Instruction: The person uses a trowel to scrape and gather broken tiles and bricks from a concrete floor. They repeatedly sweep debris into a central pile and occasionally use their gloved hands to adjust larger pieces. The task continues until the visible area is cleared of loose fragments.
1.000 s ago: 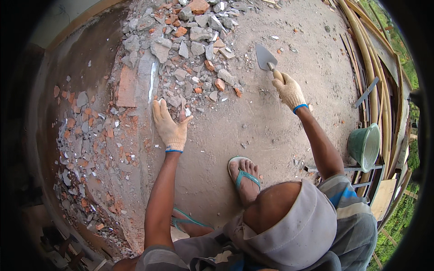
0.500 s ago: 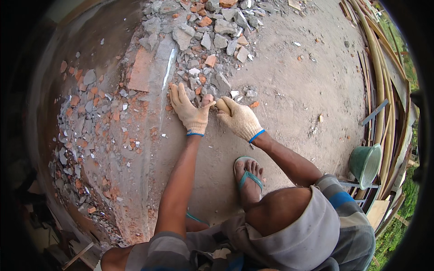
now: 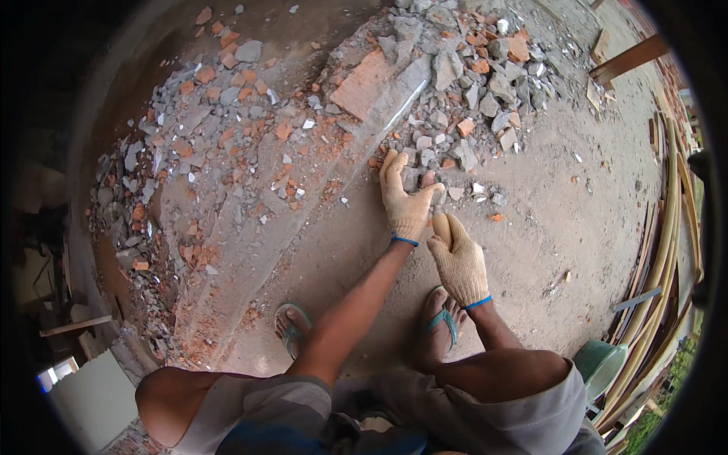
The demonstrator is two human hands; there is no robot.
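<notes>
My left hand (image 3: 406, 205), in a cream knit glove with a blue cuff, reaches to the near edge of a heap of broken concrete and brick (image 3: 485, 83). Its fingers stretch forward, with the thumb apart. A grey chunk of rubble (image 3: 410, 179) lies between fingers and thumb, and beside it is a small pinkish piece or bare fingertip, unclear which. Just right of and nearer than the left, my right hand (image 3: 459, 262) wears a matching glove. Its fingers are curled and pressed together; whatever they hold, if anything, is hidden.
A raised, broken strip of masonry (image 3: 303, 205) runs diagonally along the left, covered in fragments. My sandalled feet (image 3: 444, 322) stand behind my hands. To the right lie long wooden poles (image 3: 667, 243) and a green bucket (image 3: 601, 368). A brown post (image 3: 629, 59) stands far right.
The view has turned, so the heap now sits farther right. My right hand has drawn slightly nearer to me, away from the left. The left stays at the rubble edge.
</notes>
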